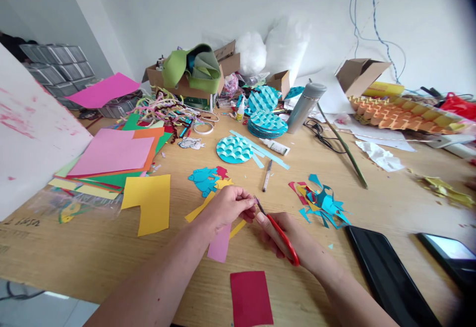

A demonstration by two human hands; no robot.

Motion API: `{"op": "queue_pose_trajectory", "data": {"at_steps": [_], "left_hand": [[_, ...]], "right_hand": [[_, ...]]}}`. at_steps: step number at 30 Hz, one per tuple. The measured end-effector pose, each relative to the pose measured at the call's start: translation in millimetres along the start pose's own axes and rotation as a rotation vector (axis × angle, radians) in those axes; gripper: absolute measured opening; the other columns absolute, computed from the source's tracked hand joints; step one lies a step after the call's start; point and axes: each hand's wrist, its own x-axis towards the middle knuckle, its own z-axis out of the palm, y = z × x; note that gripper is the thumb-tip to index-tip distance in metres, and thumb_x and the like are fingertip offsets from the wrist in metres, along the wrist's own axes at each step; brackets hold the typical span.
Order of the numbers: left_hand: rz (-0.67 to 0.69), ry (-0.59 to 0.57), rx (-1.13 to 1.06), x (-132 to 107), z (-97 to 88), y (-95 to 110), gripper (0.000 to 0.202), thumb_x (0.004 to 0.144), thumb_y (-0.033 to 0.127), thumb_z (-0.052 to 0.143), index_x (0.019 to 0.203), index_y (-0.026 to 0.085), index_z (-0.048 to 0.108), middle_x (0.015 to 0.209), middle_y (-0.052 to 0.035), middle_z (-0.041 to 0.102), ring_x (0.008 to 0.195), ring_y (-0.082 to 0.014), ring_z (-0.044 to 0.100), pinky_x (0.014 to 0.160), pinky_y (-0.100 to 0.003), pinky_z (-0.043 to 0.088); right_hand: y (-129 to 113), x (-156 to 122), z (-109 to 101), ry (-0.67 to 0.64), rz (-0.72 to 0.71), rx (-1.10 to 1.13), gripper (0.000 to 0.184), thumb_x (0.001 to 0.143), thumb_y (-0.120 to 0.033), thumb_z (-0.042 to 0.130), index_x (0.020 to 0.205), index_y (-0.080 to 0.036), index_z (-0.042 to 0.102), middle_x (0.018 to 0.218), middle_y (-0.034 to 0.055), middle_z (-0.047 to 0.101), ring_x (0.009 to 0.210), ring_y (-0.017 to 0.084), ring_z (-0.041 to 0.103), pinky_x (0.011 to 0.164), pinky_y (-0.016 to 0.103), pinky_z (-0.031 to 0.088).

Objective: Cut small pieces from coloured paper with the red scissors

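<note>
Nearest, a dark red paper piece lies flat on the table; just beyond it the right hand is curled round the handles of red-handled scissors, tips by the left hand, whose thumb and fingertips are bunched close, cannot tell what, if anything, is between them. Lilac strip partly under left hand; beyond, blue fish cutouts to the left, a heap of paper offcuts to the right. Farther, a pen, then a scalloped blue disc, then a grey flask.
</note>
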Motion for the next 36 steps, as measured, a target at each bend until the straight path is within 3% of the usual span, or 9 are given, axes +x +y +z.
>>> {"op": "queue_pose_trajectory", "data": {"at_steps": [12,26,31,36], "left_hand": [[-0.003,-0.007,-0.029,1.1,-1.0,-0.6,0.017,0.070,0.026,0.068,0.071,0.011,0.059,0.066,-0.0043,0.064,0.059,-0.0119,0.060,0.060,-0.028,0.052],[0.012,-0.020,-0.058,0.5,-1.9,-2.0,0.032,0.063,0.038,0.075,0.071,0.010,0.061,0.069,-0.0068,0.065,0.061,-0.0131,0.061,0.060,-0.028,0.051],[-0.019,0.006,-0.044,-0.8,-0.6,1.8,0.031,0.061,0.036,0.076,0.071,0.010,0.063,0.066,-0.0061,0.065,0.057,-0.0113,0.059,0.058,-0.026,0.050],[-0.030,0.009,-0.051,-1.8,0.0,1.6,0.032,0.058,0.035,0.079,0.073,0.010,0.065,0.070,-0.0074,0.067,0.055,-0.0113,0.058,0.054,-0.027,0.049]], "right_hand": [[-0.5,-0.5,1.2,0.018,0.019,0.008,0.051,0.084,-0.060,0.046,0.056,-0.017,0.047,0.041,-0.0031,0.045,0.037,0.008,0.041,0.036,0.018,0.027],[-2.6,-1.0,1.2,0.019,0.054,0.027,0.053,0.081,-0.064,0.046,0.056,-0.017,0.048,0.039,-0.0036,0.045,0.034,0.008,0.042,0.033,0.018,0.027],[-5.3,2.6,0.9,0.123,0.086,0.036,0.051,0.079,-0.063,0.049,0.056,-0.018,0.048,0.038,-0.0038,0.044,0.034,0.009,0.042,0.035,0.019,0.028],[-5.5,3.9,-4.2,0.293,-0.073,0.001,0.041,0.076,-0.054,0.058,0.059,-0.017,0.051,0.050,-0.0001,0.053,0.046,0.011,0.045,0.044,0.022,0.031]]}}
